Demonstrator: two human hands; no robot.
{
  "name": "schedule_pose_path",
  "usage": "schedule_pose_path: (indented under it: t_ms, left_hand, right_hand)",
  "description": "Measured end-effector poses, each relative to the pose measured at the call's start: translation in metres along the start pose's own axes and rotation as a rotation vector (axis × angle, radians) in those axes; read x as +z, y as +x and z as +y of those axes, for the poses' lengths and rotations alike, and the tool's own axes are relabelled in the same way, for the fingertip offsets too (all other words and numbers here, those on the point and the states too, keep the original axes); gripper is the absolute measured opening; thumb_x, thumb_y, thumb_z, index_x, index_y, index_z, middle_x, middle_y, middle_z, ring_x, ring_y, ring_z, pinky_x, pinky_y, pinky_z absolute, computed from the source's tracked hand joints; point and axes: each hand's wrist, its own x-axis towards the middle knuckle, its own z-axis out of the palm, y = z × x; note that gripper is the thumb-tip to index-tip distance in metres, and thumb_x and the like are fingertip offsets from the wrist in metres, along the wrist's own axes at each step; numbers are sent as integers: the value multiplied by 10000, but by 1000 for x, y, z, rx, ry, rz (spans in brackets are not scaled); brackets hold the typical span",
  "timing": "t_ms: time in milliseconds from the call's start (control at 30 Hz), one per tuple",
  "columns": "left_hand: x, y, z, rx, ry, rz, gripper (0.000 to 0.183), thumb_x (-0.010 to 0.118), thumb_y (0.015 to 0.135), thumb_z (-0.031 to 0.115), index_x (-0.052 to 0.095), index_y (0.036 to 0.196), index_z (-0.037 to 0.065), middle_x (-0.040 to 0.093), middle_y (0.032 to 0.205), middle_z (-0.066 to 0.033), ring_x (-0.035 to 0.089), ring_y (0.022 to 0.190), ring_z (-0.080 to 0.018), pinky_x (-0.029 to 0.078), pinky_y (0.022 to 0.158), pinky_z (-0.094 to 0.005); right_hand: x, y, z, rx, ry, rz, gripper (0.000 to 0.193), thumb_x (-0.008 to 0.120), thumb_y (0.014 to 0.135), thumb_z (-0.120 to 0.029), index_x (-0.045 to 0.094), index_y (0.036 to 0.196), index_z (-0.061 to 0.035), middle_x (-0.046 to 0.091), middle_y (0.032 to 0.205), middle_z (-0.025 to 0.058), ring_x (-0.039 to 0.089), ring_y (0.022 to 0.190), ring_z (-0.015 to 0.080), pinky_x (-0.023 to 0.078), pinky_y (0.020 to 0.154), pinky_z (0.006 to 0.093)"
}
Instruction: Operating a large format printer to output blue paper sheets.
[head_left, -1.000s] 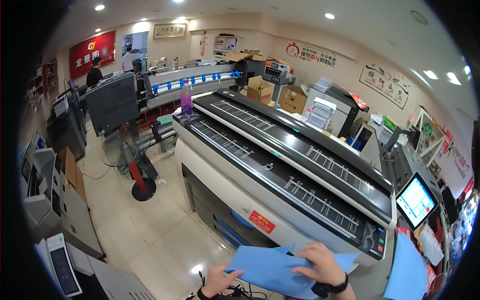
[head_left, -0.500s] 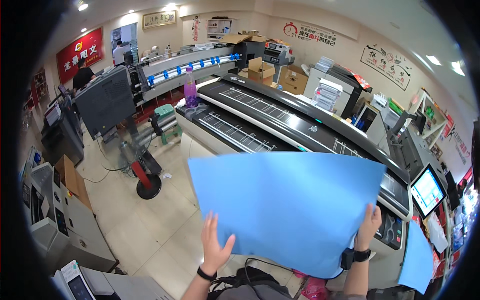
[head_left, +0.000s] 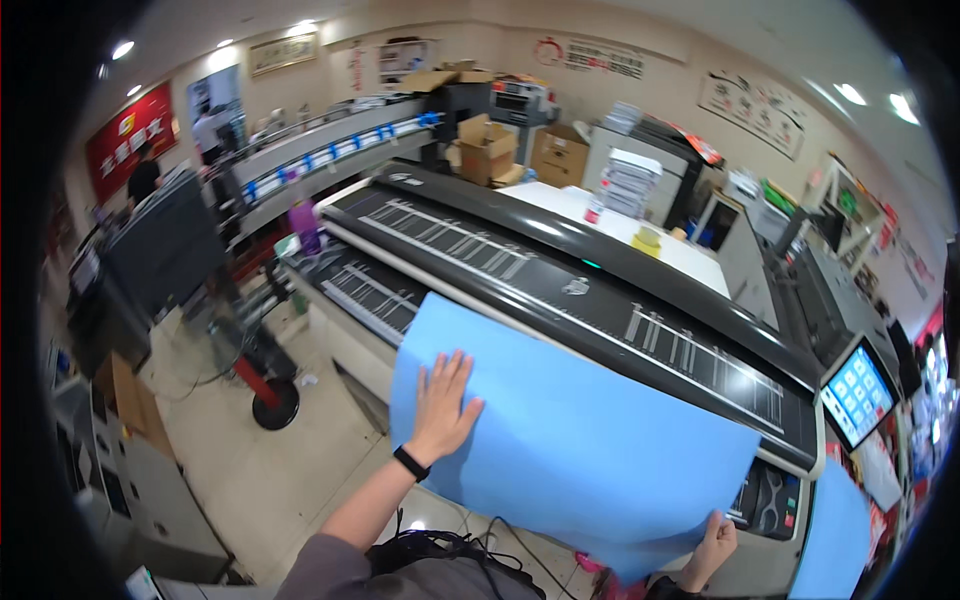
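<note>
A large sheet of blue paper [head_left: 580, 430] spreads in front of me, its far edge lying along the front of a long black-and-white wide-format machine [head_left: 470, 265]. My left hand [head_left: 443, 405] rests flat on the sheet's left part, fingers stretched and thumb apart. At the sheet's lower right corner, my right hand [head_left: 712, 545] pinches the edge between thumb and fingers. The near side of the paper hangs down before my body. Whether the far edge has entered the machine's slot I cannot tell.
A tilted touchscreen [head_left: 857, 392] stands at the machine's right end, above another hanging blue sheet [head_left: 835, 530]. A purple bottle [head_left: 304, 228] is on the left end. Behind are a white table [head_left: 690, 265] and cardboard boxes [head_left: 487, 150]. Cables hang near my waist.
The sheet has tipped down and forward against the machine's front. My left hand has moved from its lower left edge up onto its surface; my right hand has lowered along the right edge.
</note>
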Motion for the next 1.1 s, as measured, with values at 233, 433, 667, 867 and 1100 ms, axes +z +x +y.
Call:
schedule_pose_path:
  t_ms: [233, 433, 667, 867, 1100]
  left_hand:
    - [-6, 7, 4, -5, 50, 16, 666, 487, 1014, 480, 394, 1554, 101, 366, 1610, -156, 263, 1515, -398, 96, 1225, -618]
    - [-40, -3, -25, -118, 130, 36, 553, 540, 997, 403, 508, 1466, 111, 465, 1533, -113, 352, 1473, -354, 146, 1221, -588]
    - [-54, 35, -60, 18, 76, 17, 521, 529, 1007, 399, 543, 1441, 111, 494, 1524, -109, 417, 1436, -335, 244, 1201, -548]
    - [-47, 73, -82, 21, 25, 56, 498, 556, 985, 361, 567, 1398, 84, 543, 1459, -132, 461, 1387, -343, 305, 1171, -539]
    - [-37, 87, -91, 87, 41, 82, 511, 552, 973, 341, 561, 1394, 52, 547, 1446, -158, 449, 1392, -353, 315, 1167, -546]
  right_hand:
    - [56, -43, -54, -545, -613, 57, 400, 729, 916, -136, 574, 1273, -41, 496, 1456, 228, 421, 1396, 422, 308, 1149, 562]
    - [135, -89, -102, -559, -935, -525, 649, 729, 889, -344, 539, 1473, -134, 410, 1593, 161, 305, 1500, 389, 164, 1219, 618]
    - [175, -77, -123, -564, -1075, -581, 633, 612, 981, -412, 465, 1541, -157, 361, 1627, 175, 277, 1513, 423, 164, 1210, 639]
    - [207, -58, -119, -658, -1230, -605, 571, 551, 1032, -394, 443, 1544, -166, 429, 1553, 235, 464, 1378, 447, 316, 1151, 608]
    - [224, -49, -122, -369, -1173, -632, 602, 493, 1016, -453, 467, 1539, -156, 356, 1625, 199, 268, 1507, 462, 156, 1199, 652]
